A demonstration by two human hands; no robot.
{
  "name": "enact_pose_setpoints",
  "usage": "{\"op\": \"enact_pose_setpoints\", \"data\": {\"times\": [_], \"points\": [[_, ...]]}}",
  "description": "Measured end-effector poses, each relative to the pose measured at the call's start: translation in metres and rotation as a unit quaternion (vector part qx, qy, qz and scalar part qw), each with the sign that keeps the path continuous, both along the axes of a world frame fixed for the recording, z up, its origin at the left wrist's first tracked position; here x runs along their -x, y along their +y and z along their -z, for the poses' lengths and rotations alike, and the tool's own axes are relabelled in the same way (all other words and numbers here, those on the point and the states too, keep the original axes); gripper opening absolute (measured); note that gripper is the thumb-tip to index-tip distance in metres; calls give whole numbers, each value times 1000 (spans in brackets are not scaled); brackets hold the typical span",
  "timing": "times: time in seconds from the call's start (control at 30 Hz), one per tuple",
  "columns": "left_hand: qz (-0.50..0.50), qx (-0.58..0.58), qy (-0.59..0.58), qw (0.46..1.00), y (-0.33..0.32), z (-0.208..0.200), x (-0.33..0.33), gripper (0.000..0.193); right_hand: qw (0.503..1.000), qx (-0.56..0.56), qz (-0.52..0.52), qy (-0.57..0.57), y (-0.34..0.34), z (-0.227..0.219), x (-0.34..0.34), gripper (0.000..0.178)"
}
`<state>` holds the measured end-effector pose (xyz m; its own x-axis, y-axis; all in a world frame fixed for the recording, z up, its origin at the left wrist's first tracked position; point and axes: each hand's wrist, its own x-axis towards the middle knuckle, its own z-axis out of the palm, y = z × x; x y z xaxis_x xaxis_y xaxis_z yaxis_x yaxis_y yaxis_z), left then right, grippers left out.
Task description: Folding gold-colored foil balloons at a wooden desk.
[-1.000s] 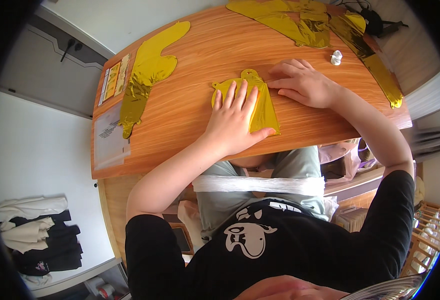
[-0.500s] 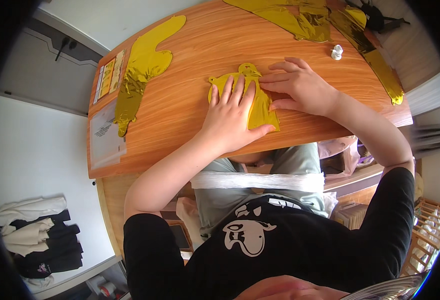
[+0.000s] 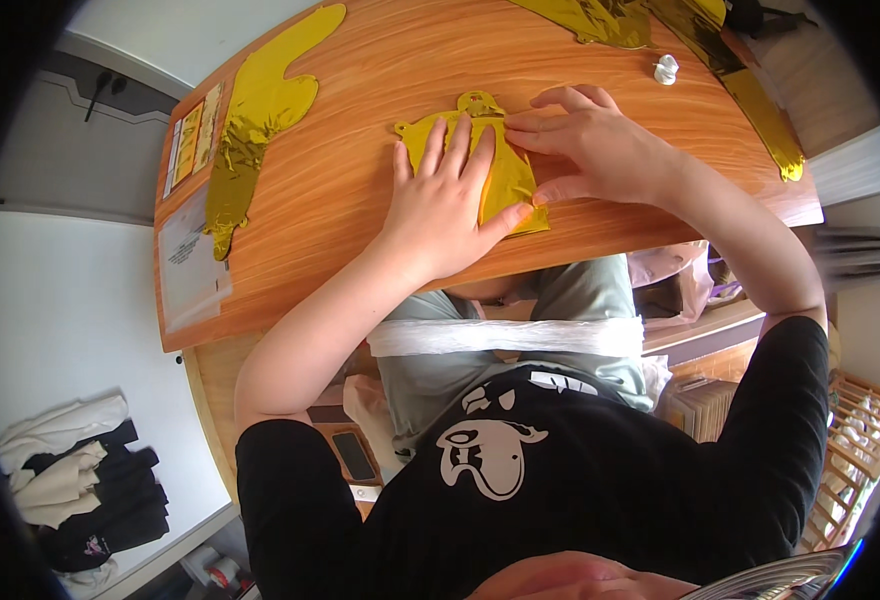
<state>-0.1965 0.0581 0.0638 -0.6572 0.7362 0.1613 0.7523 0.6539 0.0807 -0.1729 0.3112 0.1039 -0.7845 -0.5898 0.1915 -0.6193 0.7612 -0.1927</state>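
A folded gold foil balloon (image 3: 510, 185) lies flat near the front edge of the wooden table, with a small holed tab at its far end. My left hand (image 3: 435, 215) is spread flat over it, fingers stretched away from me and the thumb out to the right. Along the foil's right side rests my right hand (image 3: 605, 150), its fingertips at the upper right edge and its thumb lower down, near the left thumb. A wide gap separates that thumb from the fingers. Both palms cover parts of the foil.
Another flat gold foil balloon (image 3: 260, 100) lies at the table's left, beside a printed card (image 3: 192, 138) and a clear plastic sleeve (image 3: 190, 265). More gold foil (image 3: 610, 20) is at the far side, and a long strip (image 3: 740, 85) runs down the right. A white crumpled piece (image 3: 666, 69) sits nearby.
The whole view has shifted, so the table appears slightly higher and further left. My right thumb has come closer to the left thumb at the foil's edge. Both hands remain on the foil.
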Motion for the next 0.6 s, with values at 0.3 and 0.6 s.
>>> {"op": "enact_pose_setpoints", "data": {"times": [0.3, 0.6], "points": [[-7, 12, 6, 1000, -2, 3, 0, 90, 996, 58, -46, 46, 11, 8, -62, 35], [-8, 15, 14, 1000, 0, 2, 0, 93, 994, 38, -82, 55, 17, 10, -62, 35]]}}
